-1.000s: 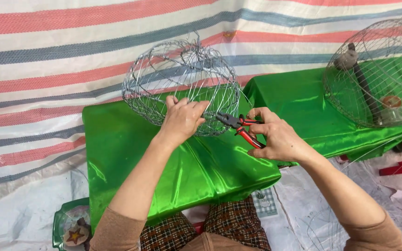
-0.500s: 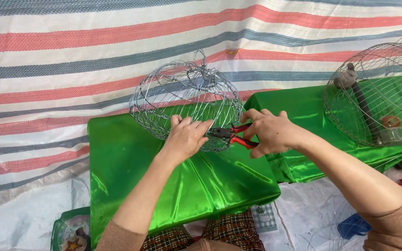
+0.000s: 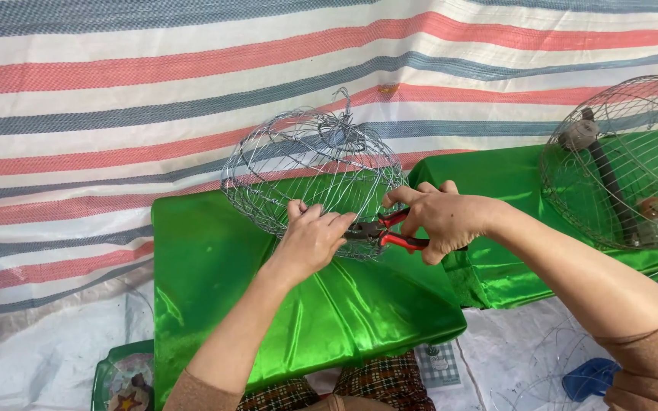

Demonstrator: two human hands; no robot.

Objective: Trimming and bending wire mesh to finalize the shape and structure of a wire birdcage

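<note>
Left hand (image 3: 310, 240) is now gripping the lower rim of the wire basket frame (image 3: 314, 179), which is sitting higher over the green cloth (image 3: 268, 304) than 1 s ago. Right hand (image 3: 443, 217) is squeezing red-handled pliers (image 3: 382, 232) at that rim; the wire work is evidently continuing.

Both forearms are bare, with brown sleeves pushed up near the elbows, one sleeve edge showing on each arm. The left hand (image 3: 310, 240) and right hand (image 3: 443, 217) wear no gloves. A checked garment in dark red, green and cream covers the lap.
</note>
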